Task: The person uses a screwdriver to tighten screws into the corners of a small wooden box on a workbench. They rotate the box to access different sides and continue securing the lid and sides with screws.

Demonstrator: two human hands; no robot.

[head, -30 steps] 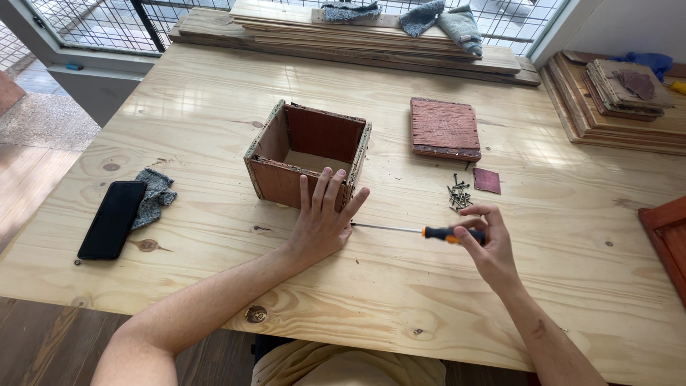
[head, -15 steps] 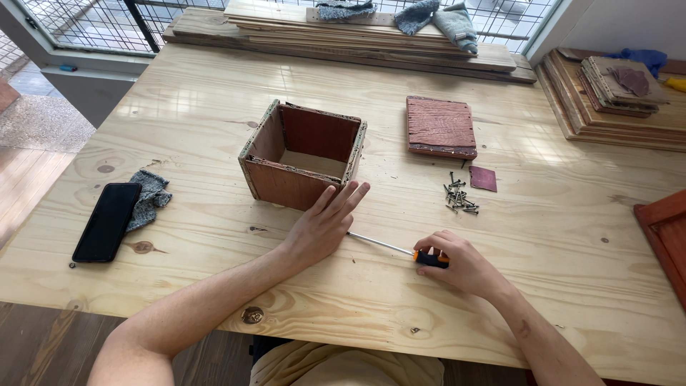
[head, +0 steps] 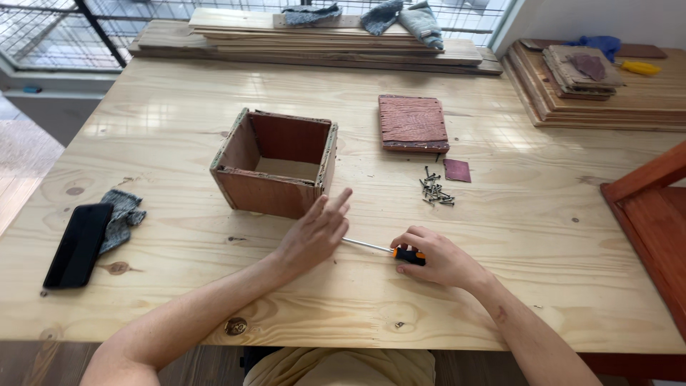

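The right hand rests on the bench, its grip closed loosely over the orange-and-black handle of a screwdriver. The tool lies flat on the wood, its thin metal shaft pointing left toward the left hand. A second ago the right hand held the screwdriver raised just above the bench; it has since lowered the tool until it lies down, so driving has paused for now. The left hand has also slid back from the front wall of the open wooden box and now hovers just in front of it, grip wide, fingers spread and holding nothing, the fingertips near the box's front right corner but apart from it.

Both forearms reach in from the bottom edge, the left angled up to the right, the right angled up to the left, so the hands nearly meet over the shaft.

The reddish-brown box, open at the top, sits near the bench's middle. To its right lies a small pile of screws, beside a small dark red square piece and, farther back, a reddish square panel. At far left lie a black phone and a grey cloth.
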